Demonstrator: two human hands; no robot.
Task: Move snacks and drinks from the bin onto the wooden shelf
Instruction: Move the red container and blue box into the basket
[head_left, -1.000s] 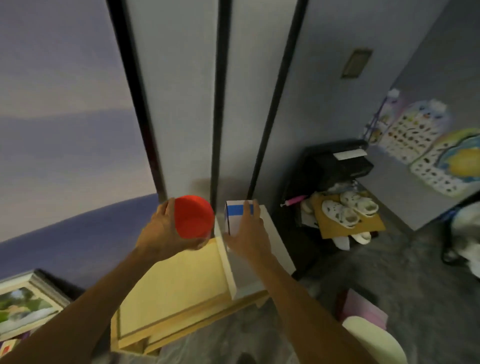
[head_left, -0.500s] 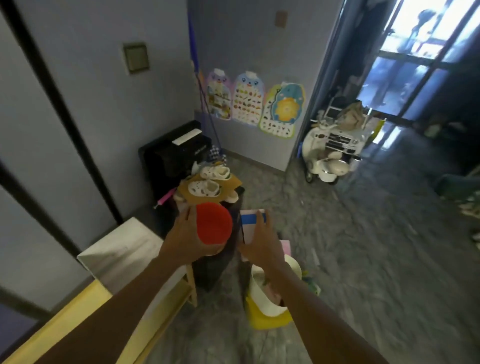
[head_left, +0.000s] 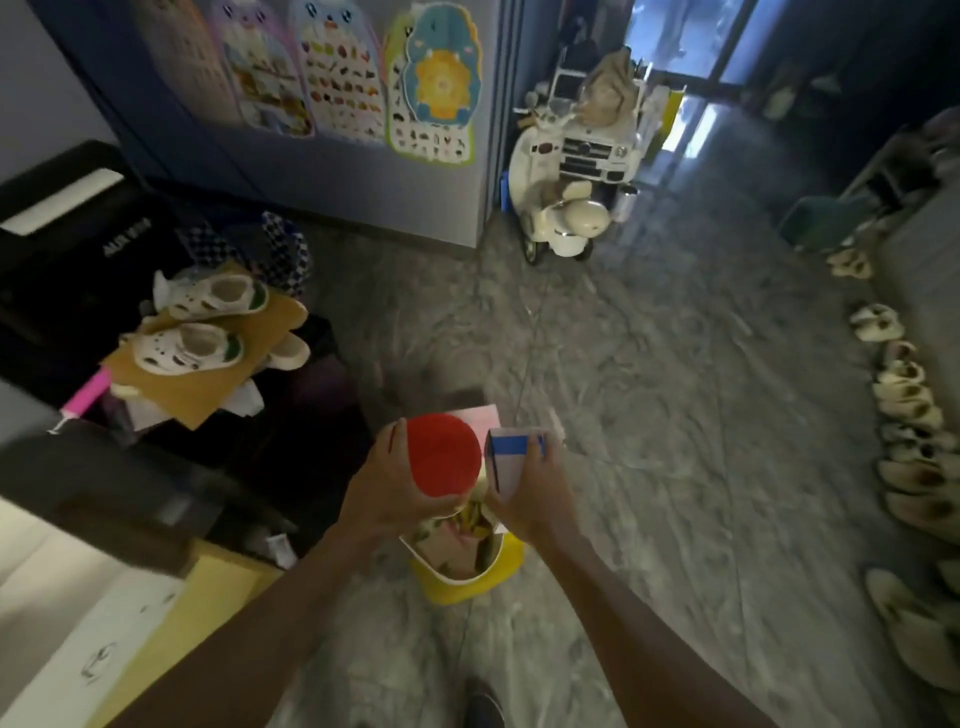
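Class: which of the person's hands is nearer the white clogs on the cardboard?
Left. The left hand, gripping the red-lidded container, lies right of and below the clogs; the right hand, gripping the blue-and-white carton, lies farther right.

Red-lidded tub, lid toward camera, gripped in left hand, frame centre. White carton, blue band, gripped in right hand, just beside it. Both above yellow bin holding packets. Wooden shelf lower left.
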